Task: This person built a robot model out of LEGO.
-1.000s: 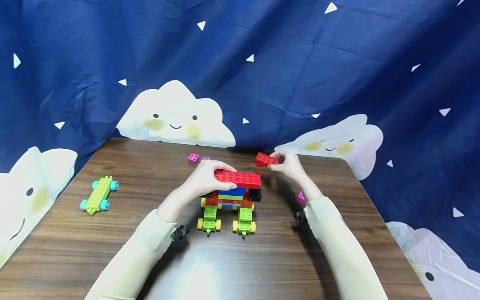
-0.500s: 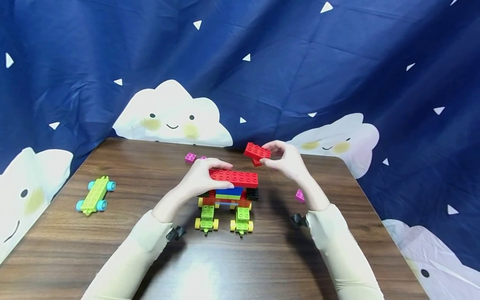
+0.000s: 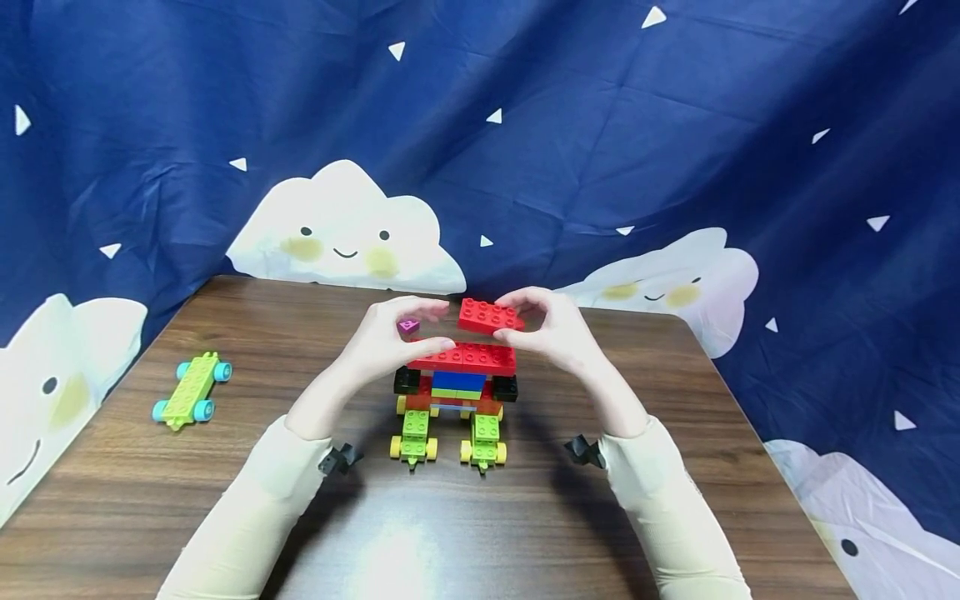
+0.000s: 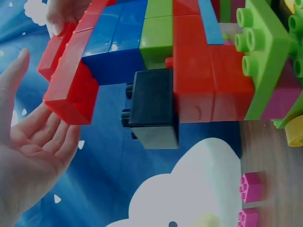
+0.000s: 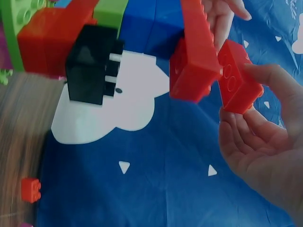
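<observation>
My right hand (image 3: pixel 551 329) pinches a red toy brick (image 3: pixel 483 317) between thumb and fingers, just above and behind the long red top row (image 3: pixel 487 358) of a brick build. The right wrist view shows the underside of this held brick (image 5: pixel 234 78) close beside the top row's end. My left hand (image 3: pixel 386 337) is spread at the row's left end, thumb and fingers apart, with nothing pinched. Below the row are blue bricks (image 3: pixel 459 382), a black brick (image 3: pixel 506 388) on the right and another black brick (image 3: pixel 407 382) on the left. Green wheeled bases (image 3: pixel 485 437) carry the build.
A lime toy car base (image 3: pixel 192 389) with blue wheels lies on the left of the wooden table (image 3: pixel 525 533). Small pink bricks (image 4: pixel 250 187) lie beyond the build. A loose red brick (image 5: pixel 31 190) appears on the table. A blue cloud-print curtain (image 3: pixel 525 167) hangs behind.
My right hand has carried the red brick leftward over the build's top row. My left hand has released the row, shifting slightly up and left with its fingers opened.
</observation>
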A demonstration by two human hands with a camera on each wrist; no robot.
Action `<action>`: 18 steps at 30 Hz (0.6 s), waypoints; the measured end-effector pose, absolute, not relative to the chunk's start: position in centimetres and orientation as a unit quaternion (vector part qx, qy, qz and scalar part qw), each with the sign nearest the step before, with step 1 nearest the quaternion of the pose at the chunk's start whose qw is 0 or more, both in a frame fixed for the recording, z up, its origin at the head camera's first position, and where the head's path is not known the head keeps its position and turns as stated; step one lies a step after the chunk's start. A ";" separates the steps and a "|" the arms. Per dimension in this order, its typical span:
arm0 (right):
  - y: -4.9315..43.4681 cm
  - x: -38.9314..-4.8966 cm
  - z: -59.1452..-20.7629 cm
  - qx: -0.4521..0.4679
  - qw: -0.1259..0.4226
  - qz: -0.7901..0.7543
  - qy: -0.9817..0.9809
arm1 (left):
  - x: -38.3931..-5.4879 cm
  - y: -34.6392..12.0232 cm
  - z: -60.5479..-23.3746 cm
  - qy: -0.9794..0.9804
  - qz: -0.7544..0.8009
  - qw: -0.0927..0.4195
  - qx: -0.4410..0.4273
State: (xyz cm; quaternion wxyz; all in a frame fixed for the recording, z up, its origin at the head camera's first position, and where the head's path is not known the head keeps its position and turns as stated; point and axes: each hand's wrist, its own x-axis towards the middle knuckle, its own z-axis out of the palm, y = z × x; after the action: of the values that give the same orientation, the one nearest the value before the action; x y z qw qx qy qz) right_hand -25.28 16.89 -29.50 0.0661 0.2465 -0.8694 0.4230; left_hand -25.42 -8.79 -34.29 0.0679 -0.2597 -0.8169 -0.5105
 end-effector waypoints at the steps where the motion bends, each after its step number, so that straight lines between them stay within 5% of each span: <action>1: 16.7 -25.2 -29.6 0.247 0.062 0.421 -0.871 | -25.4 -8.8 -34.2 -0.817 -0.510 0.064 -0.262; 18: 15.5 -24.6 -31.1 0.272 0.033 0.427 -0.862 | -25.3 -8.4 -34.3 -0.799 -0.532 0.020 -0.278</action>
State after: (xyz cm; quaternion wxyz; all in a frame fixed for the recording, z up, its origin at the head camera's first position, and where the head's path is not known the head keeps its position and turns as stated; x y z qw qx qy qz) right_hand -24.57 15.48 -31.12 0.0332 0.2719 -0.8617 0.4272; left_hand -25.26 -8.39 -34.32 0.0199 -0.2779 -0.7994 -0.5323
